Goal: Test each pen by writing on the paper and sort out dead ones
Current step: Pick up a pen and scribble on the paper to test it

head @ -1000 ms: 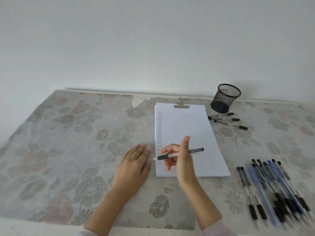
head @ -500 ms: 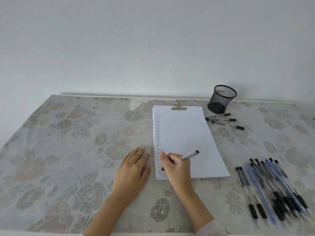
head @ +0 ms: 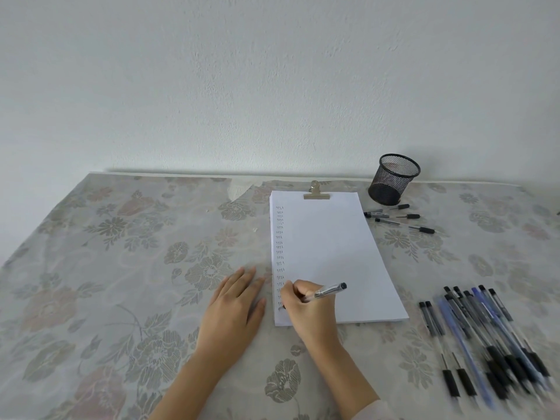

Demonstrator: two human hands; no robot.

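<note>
Head view: I see the right grip (head: 306, 310) pinching a slim clear plastic pen (head: 328, 291) near its tip, at the lower-left corner of the white clipped paper (head: 327, 253). I judge the pen light, stiff and slick. The left grip (head: 233, 307) lies flat, released, just beside the paper.

Right hand (head: 306, 310) gripping pen (head: 328, 290) (tip hidden) on paper (head: 333, 253), left hand (head: 235, 301) flat

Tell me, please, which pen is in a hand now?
The clear pen gripped in the right hand, tip at the paper. The others lie loose on the table: a few pens beside the mesh cup, a pile at the right.
</note>
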